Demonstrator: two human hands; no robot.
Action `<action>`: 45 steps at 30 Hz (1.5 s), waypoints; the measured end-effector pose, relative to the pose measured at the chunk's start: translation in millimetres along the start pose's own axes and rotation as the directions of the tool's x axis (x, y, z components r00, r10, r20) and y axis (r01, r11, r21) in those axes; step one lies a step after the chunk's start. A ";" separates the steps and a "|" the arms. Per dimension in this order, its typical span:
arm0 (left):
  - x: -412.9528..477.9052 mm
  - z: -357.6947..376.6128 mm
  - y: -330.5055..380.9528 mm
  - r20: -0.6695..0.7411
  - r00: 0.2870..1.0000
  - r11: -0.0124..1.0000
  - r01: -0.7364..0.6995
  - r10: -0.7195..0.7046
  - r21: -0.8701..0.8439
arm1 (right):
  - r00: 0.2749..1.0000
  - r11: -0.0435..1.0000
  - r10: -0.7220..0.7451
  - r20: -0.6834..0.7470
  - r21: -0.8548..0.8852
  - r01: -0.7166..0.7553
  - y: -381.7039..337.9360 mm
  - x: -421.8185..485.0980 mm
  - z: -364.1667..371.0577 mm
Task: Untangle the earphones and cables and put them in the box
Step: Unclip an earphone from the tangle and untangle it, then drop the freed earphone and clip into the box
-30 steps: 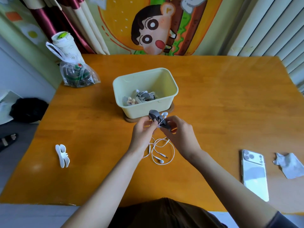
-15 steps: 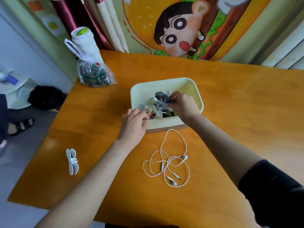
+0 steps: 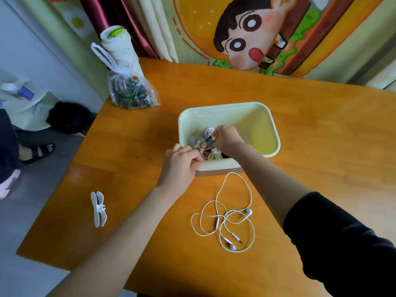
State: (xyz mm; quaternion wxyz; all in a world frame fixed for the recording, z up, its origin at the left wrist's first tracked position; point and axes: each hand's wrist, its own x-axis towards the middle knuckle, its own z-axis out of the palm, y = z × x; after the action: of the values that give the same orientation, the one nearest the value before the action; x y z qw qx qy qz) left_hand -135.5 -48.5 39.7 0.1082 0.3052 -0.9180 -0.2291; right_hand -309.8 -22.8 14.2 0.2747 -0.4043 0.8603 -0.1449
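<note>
Right hand (image 3: 225, 138) inside box (image 3: 265, 125), fingers pinching grey-white wound bundle (image 3: 209, 136) above contents at left end. Left hand (image 3: 182, 161) at near-left corner, fingers curled, apparently gripping rim; contact partly hidden. White earphones (image 3: 227, 219) loose on table (image 3: 321, 157), on near side of box, loops crossed. Judgement: cord light, limp, thin, snag-prone. Take at plug or bud, draw through loops, no yanking at joints.

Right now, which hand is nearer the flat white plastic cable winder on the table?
Left. The left hand grips the pale yellow plastic box's near-left corner, right of the winder; the right hand is farther, inside the box, pinching a grey bundle.
</note>
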 end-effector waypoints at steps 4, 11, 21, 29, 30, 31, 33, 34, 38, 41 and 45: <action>-0.8 -0.7 0.6 0.001 1.000 1.000 -0.004 0.004 0.003 | 0.999 0.999 -0.023 -0.032 0.023 0.024 1.2 -12.0 -5.7; -11.3 -0.9 8.7 -0.005 0.996 0.990 -0.086 0.087 0.109 | 0.875 0.927 -0.250 -0.414 0.159 0.340 0.7 -72.3 -10.3; -92.7 46.8 -5.0 0.306 0.951 0.988 -0.086 0.044 0.125 | 0.968 0.954 -0.251 -0.025 -0.176 0.243 71.7 -154.9 58.2; -128.1 74.6 -11.8 0.532 0.845 0.951 -0.114 -0.059 0.287 | 0.973 0.930 -0.075 0.220 -0.337 0.147 97.7 -192.7 96.1; -129.2 74.3 -13.1 0.527 0.848 0.952 -0.116 -0.053 0.282 | 0.977 0.923 -0.080 0.199 -0.356 0.148 97.5 -194.6 95.2; -129.8 74.4 -14.4 0.525 0.850 0.957 -0.111 -0.048 0.266 | 0.981 0.918 -0.096 0.167 -0.367 0.152 96.8 -195.6 94.2; -128.3 74.4 -14.1 0.501 0.865 0.982 -0.057 -0.040 0.178 | 0.977 0.925 -0.191 0.092 -0.317 0.210 92.7 -195.3 92.2; -126.7 73.8 -12.1 0.468 0.883 0.994 -0.021 -0.032 0.107 | 0.963 0.927 -0.260 0.075 -0.259 0.271 87.8 -195.8 91.1; -116.1 63.9 5.5 0.260 0.966 0.947 0.094 -0.012 -0.306 | 0.915 0.917 -0.397 0.070 0.050 0.395 57.2 -206.9 91.6; -103.9 45.1 22.8 0.182 0.976 0.810 0.200 -0.117 -0.551 | 0.958 0.940 -0.288 0.022 0.199 0.278 47.1 -210.9 86.6; -89.6 25.5 25.1 0.089 0.983 0.789 0.180 -0.157 -0.588 | 0.972 0.947 -0.235 -0.020 0.221 0.234 53.8 -213.5 64.2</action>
State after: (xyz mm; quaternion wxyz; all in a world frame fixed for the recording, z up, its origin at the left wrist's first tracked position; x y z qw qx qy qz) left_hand -86.2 32.9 24.5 0.1609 0.3324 -0.7711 -0.5186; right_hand -193.6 174.8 12.9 0.3015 -0.4710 0.7838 -0.2702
